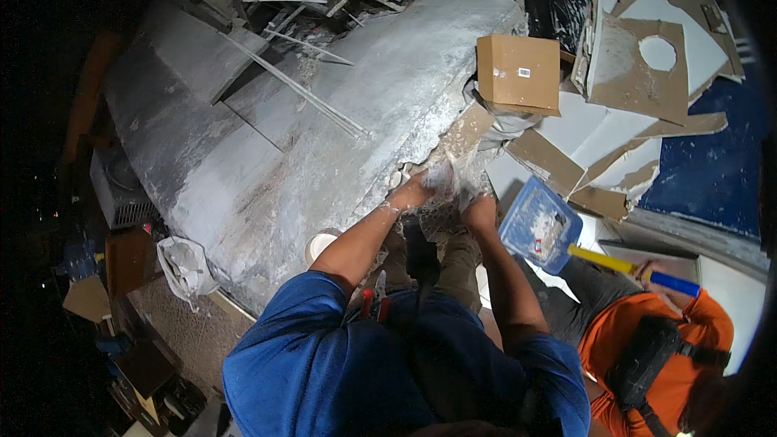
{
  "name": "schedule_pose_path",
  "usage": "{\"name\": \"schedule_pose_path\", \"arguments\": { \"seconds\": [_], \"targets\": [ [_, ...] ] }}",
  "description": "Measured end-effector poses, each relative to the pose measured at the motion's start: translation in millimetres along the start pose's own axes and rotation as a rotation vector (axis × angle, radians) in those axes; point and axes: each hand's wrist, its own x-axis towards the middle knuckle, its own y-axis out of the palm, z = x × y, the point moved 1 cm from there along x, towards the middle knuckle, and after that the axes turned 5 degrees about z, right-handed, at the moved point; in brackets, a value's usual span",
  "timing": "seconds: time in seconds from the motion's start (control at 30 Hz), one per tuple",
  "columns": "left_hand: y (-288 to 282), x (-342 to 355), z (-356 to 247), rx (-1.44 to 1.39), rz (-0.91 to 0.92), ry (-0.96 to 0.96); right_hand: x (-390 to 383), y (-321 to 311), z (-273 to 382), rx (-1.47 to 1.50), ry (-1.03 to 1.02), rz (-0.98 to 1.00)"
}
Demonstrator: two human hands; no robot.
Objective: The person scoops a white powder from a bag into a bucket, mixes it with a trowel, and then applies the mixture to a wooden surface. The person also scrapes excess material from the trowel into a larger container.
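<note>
In front of my body, both arms reach forward over the edge of a dusty grey slab. My left hand is closed on one side of a crumpled, whitish see-through plastic bag. On the bag's other side, my right hand is closed on it too. Just beyond lies a strip of brown board at the slab's broken, powdery edge. Beside my left forearm stands a white bucket, partly hidden by the arm.
At my right, a person in orange holds a blue shovel with a yellow and blue handle. A cardboard box, black bag and broken boards are piled ahead right. Thin white rods cross the slab.
</note>
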Motion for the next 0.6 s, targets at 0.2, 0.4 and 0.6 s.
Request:
{"name": "schedule_pose_path", "arguments": {
  "seconds": [0.2,0.4,0.6],
  "targets": [
    [-16.6,3.7,59.2,-0.081,-0.122,0.159,-12.0,40.1,21.6,0.205,-0.029,-0.108],
    [-4.9,-25.9,68.7,0.047,-0.238,0.061,-9.5,31.6,40.2,0.155,-0.016,-0.006],
    [-15.8,-29.7,67.8,-0.033,-0.133,-0.030,-17.6,44.4,39.7,0.088,0.024,0.118]
  ]
}}
